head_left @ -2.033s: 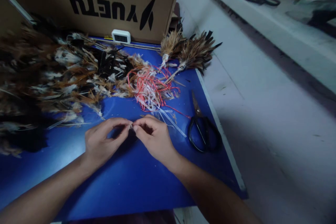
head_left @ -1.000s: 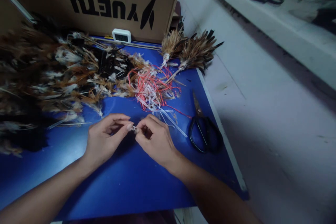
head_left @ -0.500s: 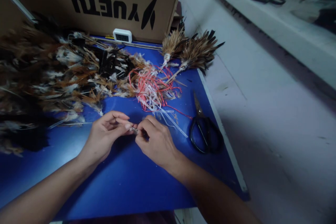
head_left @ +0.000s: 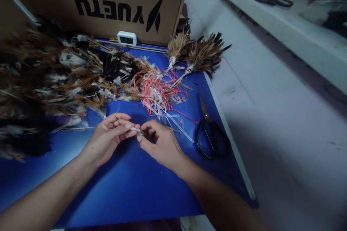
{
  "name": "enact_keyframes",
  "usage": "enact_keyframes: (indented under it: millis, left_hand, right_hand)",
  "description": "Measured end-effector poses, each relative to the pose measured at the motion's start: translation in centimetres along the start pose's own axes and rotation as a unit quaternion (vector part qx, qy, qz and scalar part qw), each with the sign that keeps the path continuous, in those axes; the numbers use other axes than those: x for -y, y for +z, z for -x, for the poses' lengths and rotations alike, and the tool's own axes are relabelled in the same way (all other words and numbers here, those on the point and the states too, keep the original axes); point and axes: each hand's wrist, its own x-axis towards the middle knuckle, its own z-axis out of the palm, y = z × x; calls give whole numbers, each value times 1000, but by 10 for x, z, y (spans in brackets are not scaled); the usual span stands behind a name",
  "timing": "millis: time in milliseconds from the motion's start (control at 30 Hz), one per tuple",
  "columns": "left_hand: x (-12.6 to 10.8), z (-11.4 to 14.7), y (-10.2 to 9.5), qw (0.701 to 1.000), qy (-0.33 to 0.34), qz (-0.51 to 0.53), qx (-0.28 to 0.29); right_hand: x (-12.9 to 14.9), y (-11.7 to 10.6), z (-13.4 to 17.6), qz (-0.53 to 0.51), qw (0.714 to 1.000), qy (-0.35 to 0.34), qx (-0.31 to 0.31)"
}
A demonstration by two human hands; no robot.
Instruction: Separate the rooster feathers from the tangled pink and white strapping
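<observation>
Tuft (head_left: 138, 131), whitish-brown, pinched between left hand (head_left: 105, 138) and right hand (head_left: 162, 143); slack fingertip grip could let it slip.

Dim, cool light, pale glare on the blue tabletop (head_left: 65, 151), dark shadow under the left hand (head_left: 105, 139), broad shade across the wall (head_left: 271, 115), feather pile (head_left: 62, 79) murky and blurred leftward, wide-angle stretching toward the edges

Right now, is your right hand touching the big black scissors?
Apart. The head view shows blue tabletop between the right hand and the black-handled scissors, which lie off to its right.
</observation>
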Motion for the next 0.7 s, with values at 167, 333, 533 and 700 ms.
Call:
enact_keyframes:
  millis: [167, 333, 533, 700]
  left_hand:
    - [0, -3, -3, 998, 25, -59, 17]
    - [-3, -1, -11, 892, 270, -358, 54]
    - [-2, 0, -13, 789, 373, -482, 71]
    - [-5, -6, -13, 915, 227, -335, -1]
  right_hand:
    - [-4, -1, -4, -107, 993, 54, 12]
    - [-4, -6, -7, -108, 991, 85, 4]
    - [-2, -6, -5, -94, 993, 69, 12]
    - [-2, -16, -8, -64, 995, 52, -54]
